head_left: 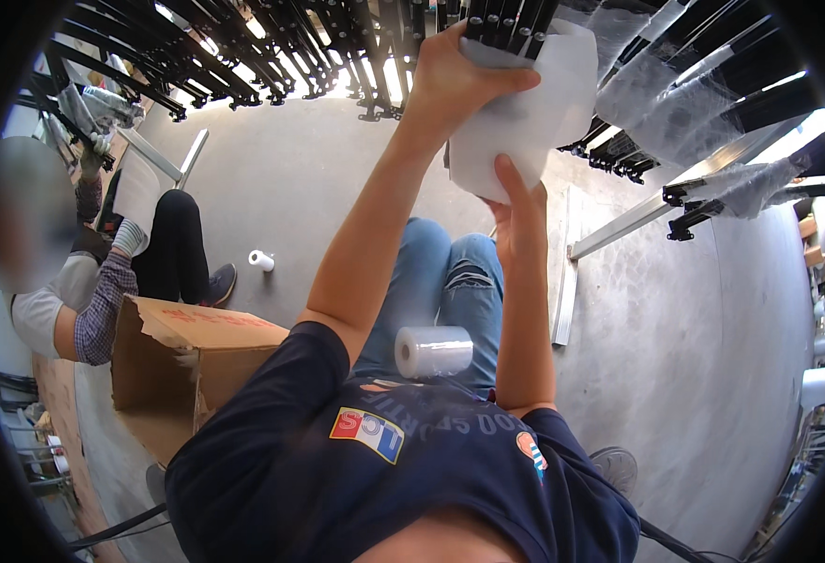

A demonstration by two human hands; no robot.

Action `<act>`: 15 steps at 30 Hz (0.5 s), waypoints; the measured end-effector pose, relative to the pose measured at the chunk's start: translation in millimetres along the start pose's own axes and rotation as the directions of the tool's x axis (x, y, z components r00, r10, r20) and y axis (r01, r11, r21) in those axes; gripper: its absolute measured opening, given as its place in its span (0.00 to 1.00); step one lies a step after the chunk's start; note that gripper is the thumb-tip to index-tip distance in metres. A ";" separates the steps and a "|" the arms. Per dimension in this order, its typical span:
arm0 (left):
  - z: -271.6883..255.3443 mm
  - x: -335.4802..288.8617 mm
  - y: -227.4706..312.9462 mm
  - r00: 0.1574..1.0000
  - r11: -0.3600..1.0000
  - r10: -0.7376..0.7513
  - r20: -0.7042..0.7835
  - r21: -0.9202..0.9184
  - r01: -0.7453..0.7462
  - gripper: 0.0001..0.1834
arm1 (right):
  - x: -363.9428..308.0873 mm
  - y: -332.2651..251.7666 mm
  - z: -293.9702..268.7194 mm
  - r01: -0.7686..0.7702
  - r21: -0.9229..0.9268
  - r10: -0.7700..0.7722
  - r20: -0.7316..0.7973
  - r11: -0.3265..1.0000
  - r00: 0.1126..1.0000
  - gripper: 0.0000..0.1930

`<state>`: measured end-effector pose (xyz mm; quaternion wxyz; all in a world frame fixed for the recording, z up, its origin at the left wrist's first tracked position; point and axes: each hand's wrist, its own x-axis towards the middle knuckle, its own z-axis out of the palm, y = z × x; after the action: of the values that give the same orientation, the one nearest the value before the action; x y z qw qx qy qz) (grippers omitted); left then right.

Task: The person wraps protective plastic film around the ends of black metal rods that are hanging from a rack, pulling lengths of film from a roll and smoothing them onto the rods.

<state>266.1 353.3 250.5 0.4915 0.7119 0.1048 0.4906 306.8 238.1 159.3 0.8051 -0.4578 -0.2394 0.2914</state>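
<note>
A white foam sheet (pixel 525 122) is bent around the ends of several black metal bars (pixel 509 28) at the top of the head view. My left hand (pixel 459 80) is closed on the sheet's left side, close to the bars, with its thumb across the front. Lower down, my right hand (pixel 520 211) pinches the sheet's bottom edge, thumb in front; its other fingers are partly hidden behind. On my lap lies a roll of clear stretch film (pixel 434 352).
Racked black bars (pixel 290 56) span the far side, some on the right wrapped in clear film (pixel 661 89). Metal stand legs (pixel 567 272) reach the floor at right. At left are a cardboard box (pixel 234 366), a small film roll (pixel 261 261) and a seated co-worker (pixel 103 310) wearing gloves.
</note>
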 end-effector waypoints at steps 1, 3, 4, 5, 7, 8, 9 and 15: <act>-1.9 -0.1 1.0 1.000 1.000 0.002 -0.017 0.005 -0.002 0.24 | 3.0 -4.9 7.2 -0.081 0.090 0.078 0.033 0.993 0.996 0.29; -5.1 -1.3 1.2 1.000 1.000 0.002 -0.031 -0.011 -0.002 0.24 | 2.9 -8.3 18.3 -0.024 0.166 0.017 0.043 0.986 0.999 0.29; -5.9 -3.0 1.3 0.999 1.000 -0.003 -0.034 -0.016 0.002 0.25 | 1.9 -8.3 20.9 0.000 0.207 -0.009 0.041 0.978 0.999 0.29; -6.4 -3.6 2.0 1.000 1.000 0.001 -0.031 -0.021 -0.002 0.25 | 3.6 -8.3 22.3 0.026 0.212 -0.032 0.025 0.977 0.999 0.29; -6.5 -4.1 4.5 1.000 0.999 0.006 -0.023 -0.031 -0.007 0.25 | 10.0 -8.5 25.1 0.079 0.221 -0.078 -0.012 0.972 0.997 0.27; -6.7 -4.3 5.2 0.999 1.000 0.018 -0.026 -0.016 -0.019 0.26 | 11.7 -9.5 26.8 0.079 0.180 -0.071 -0.049 0.981 0.996 0.26; -7.4 -4.4 5.8 0.999 1.000 0.030 -0.028 -0.002 -0.030 0.26 | 13.4 -10.9 29.1 0.078 0.138 -0.066 -0.086 0.987 0.994 0.25; -11.0 -1.8 -1.9 0.998 0.997 0.066 0.006 0.037 -0.066 0.29 | 23.3 -15.2 37.1 0.045 0.290 -0.022 -0.082 0.956 0.996 0.18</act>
<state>257.0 359.7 248.3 0.4621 0.7252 0.0892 0.5026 303.0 270.1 192.7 0.8772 -0.3411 -0.1702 0.2919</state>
